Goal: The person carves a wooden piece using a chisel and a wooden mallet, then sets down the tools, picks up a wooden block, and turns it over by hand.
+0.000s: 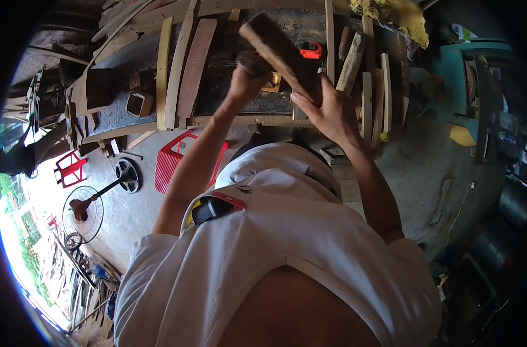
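Observation:
A thick brown wooden block (283, 55) slants over the workbench, its far end up and to the left. Its near end is gripped by my right hand (330, 110), with the thumb laid along the top face. To the left, my left hand (246, 84) is closed around a dark, rounded object (253, 62) close beside the block; blur hides what kind of thing it is. Beneath and between the hands lies a small yellowish wooden piece (272, 82) on the dark bench. A red tape measure (311, 50) sits just beyond the block.
Wooden strips lie across the workbench (142, 118) on both sides, with a hollow wooden box (140, 104) at left. A red plastic stool (173, 162) and a standing fan (84, 211) are on the floor. A teal cabinet (454, 81) stands at right.

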Tool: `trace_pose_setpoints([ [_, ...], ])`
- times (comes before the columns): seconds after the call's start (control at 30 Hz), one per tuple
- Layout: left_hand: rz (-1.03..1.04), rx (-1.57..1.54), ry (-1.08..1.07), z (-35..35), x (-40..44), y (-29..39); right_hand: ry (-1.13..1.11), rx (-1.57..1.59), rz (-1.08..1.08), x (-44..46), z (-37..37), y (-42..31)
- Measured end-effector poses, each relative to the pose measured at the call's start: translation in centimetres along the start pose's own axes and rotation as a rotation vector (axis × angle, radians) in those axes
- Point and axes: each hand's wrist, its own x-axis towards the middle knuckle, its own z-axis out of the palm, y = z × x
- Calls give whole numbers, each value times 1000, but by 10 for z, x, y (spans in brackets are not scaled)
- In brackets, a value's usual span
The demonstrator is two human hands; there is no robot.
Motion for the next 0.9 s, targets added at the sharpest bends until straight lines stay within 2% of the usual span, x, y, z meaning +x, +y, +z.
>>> trace_pose_setpoints([
  [0.03, -109, -93, -198, -22, 1, 20, -7, 0, 0, -5, 4, 5],
  [0.1, -210, -260, -30, -34, -2, 36, 106, 175, 17, -11, 5, 15],
  [0.17, -238, -345, -6, -45, -1, 35, 90, 178, 76, -19, 0, 19],
  [0.23, -75, -157, -152, -53, 2, 47, 22, 131, 182, -24, -3, 23],
  [0.27, -101, 0, -256, -58, 4, 53, 26, 204, 169, -27, -4, 23],
  [0.37, -139, 119, -338, -47, 11, 61, 46, 167, 169, -32, -2, 22],
  [0.47, -151, 219, -315, -36, 12, 65, 21, 165, 182, -34, -3, 21],
  [0.77, -2, 241, -304, -34, 12, 54, 72, 122, 139, -38, -3, 23],
  [0.9, -28, 211, -336, -30, 11, 55, 21, 158, 168, -26, -14, 4],
])
